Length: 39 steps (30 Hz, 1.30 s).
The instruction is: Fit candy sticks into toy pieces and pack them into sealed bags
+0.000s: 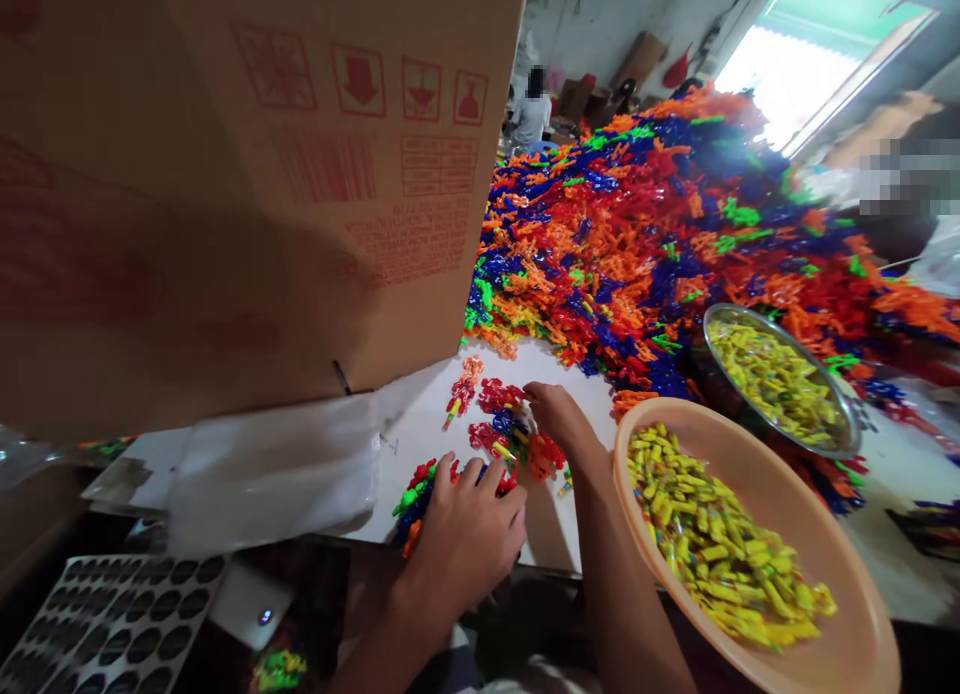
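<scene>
You have two hands at work on the white table point(585, 394): one left hand point(465, 539) and one right hand point(559, 414); between them lie roughly four small clusters of plastic pieces point(499, 419), their single parts too tangled to count; behind them rises one big heap of coloured pieces point(675, 224), far too many to number; you have two dishes of yellow pieces, one orange plastic basin point(862, 634) and one metal bowl point(847, 444), contents again uncountable; one cardboard box point(225, 174) stands at your left; one sticker sheet point(112, 624) lies below it, bearing many dark ovals; one other person point(531, 114) sits in the background.
</scene>
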Each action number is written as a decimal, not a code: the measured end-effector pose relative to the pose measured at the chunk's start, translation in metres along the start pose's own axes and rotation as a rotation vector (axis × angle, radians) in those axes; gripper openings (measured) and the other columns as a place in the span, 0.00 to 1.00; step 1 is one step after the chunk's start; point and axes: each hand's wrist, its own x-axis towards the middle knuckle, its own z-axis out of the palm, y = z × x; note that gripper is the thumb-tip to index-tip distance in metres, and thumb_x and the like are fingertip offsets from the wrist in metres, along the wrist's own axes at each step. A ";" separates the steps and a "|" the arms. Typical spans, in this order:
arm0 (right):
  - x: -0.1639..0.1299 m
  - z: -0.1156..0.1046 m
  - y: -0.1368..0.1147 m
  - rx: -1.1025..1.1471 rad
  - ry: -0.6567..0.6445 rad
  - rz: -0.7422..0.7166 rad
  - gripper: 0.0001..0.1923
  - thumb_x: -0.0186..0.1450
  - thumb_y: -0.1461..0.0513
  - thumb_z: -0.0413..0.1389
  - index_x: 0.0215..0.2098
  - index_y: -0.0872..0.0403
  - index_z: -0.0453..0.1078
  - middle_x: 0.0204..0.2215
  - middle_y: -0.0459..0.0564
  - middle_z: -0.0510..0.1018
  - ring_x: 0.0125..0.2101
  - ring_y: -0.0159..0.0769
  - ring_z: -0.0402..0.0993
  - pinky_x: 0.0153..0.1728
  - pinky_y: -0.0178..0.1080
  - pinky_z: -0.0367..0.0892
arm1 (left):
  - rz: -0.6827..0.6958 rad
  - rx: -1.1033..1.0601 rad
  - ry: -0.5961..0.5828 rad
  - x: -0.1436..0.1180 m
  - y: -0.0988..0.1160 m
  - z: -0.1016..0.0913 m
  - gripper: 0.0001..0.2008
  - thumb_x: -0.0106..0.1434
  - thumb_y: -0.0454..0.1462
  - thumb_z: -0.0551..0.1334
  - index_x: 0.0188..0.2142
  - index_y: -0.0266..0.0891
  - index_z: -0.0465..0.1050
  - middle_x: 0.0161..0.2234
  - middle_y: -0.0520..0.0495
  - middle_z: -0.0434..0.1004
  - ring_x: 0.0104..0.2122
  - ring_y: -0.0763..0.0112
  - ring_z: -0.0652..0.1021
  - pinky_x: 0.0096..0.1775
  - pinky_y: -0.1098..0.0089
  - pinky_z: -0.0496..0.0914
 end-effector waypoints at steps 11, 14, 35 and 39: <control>-0.093 0.009 -0.022 0.238 0.258 0.038 0.17 0.80 0.57 0.56 0.58 0.53 0.83 0.48 0.60 0.87 0.46 0.50 0.86 0.49 0.45 0.78 | -0.161 0.071 -0.020 0.000 -0.003 -0.011 0.12 0.82 0.39 0.60 0.53 0.50 0.85 0.57 0.44 0.86 0.54 0.49 0.82 0.61 0.37 0.70; -0.143 0.035 -0.019 0.390 0.202 0.068 0.20 0.80 0.52 0.54 0.57 0.53 0.83 0.42 0.57 0.90 0.36 0.47 0.87 0.39 0.43 0.79 | -0.187 0.120 -0.067 -0.002 -0.010 -0.020 0.15 0.83 0.39 0.58 0.57 0.51 0.84 0.60 0.43 0.86 0.56 0.48 0.82 0.63 0.36 0.69; -0.220 0.060 0.017 0.344 0.075 0.080 0.10 0.78 0.57 0.58 0.39 0.49 0.77 0.36 0.58 0.84 0.33 0.47 0.82 0.34 0.41 0.69 | -0.181 0.176 -0.107 -0.006 -0.021 -0.026 0.21 0.87 0.43 0.47 0.66 0.43 0.73 0.64 0.40 0.84 0.63 0.50 0.79 0.64 0.48 0.66; -0.202 0.084 -0.013 0.457 0.029 -0.030 0.10 0.80 0.58 0.55 0.44 0.50 0.79 0.35 0.51 0.87 0.32 0.42 0.83 0.35 0.37 0.71 | -0.168 0.223 -0.103 -0.006 -0.019 -0.025 0.21 0.87 0.42 0.47 0.66 0.41 0.73 0.64 0.39 0.84 0.62 0.49 0.79 0.62 0.48 0.66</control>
